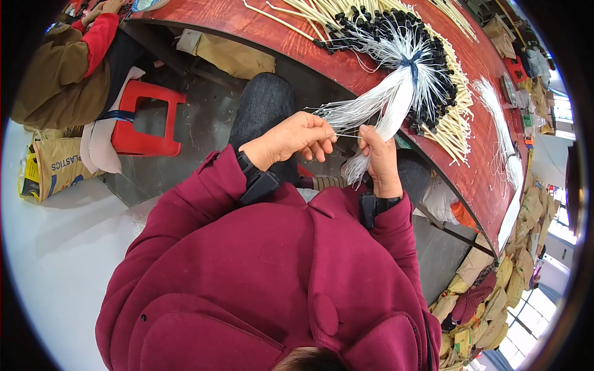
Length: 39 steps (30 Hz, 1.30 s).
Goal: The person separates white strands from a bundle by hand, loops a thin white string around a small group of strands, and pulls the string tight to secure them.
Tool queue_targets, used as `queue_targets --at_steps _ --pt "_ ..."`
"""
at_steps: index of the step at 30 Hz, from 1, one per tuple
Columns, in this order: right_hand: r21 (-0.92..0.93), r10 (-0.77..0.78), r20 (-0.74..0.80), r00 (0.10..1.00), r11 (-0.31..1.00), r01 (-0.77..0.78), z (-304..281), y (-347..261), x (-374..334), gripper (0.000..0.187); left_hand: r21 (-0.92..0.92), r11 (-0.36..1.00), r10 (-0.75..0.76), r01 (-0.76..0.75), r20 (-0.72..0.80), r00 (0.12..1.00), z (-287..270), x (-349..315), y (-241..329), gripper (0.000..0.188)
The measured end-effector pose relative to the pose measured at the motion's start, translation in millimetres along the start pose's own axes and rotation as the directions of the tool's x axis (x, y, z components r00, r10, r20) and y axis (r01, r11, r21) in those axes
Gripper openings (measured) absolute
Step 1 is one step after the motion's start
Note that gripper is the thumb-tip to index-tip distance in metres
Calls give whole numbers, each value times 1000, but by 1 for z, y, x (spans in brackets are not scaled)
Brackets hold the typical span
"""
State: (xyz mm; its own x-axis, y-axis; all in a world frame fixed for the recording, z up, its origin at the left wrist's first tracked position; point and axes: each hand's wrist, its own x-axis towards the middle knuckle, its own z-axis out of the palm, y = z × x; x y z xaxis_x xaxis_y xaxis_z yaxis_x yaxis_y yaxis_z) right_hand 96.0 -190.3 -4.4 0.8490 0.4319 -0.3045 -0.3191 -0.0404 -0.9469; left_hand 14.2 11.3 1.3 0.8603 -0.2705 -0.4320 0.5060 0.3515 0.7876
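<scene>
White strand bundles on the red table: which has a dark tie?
The fanned white bundle over black-tipped cream sticks; the slim white bundle rightward shows none.

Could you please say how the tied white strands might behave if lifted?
The white strands would likely flop, being thin and curving past the table edge. They may tangle, since many splay outward around the dark tie. Lifting could drag the pale sticks, as strands spread over their black ends.
</scene>
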Motion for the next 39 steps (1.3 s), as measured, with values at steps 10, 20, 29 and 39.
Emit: queue_targets --at_steps 10,20,29,39 --pt "48 -12 7 1000 999 11 0 2 1 23 -107 994 -10 13 21 1000 2 -2 2 17" --pt "8 -29 2 1000 1000 29 5 2 0 16 245 959 192 -146 -177 965 3 4 -3 13" --pt "-1 -111 55 992 994 111 22 -6 -9 19 445 863 332 -239 -145 932 18 8 3 15" --pt "-89 -93 129 987 990 105 16 -3 -8 11 586 756 469 -292 -174 866 24 18 0 13"
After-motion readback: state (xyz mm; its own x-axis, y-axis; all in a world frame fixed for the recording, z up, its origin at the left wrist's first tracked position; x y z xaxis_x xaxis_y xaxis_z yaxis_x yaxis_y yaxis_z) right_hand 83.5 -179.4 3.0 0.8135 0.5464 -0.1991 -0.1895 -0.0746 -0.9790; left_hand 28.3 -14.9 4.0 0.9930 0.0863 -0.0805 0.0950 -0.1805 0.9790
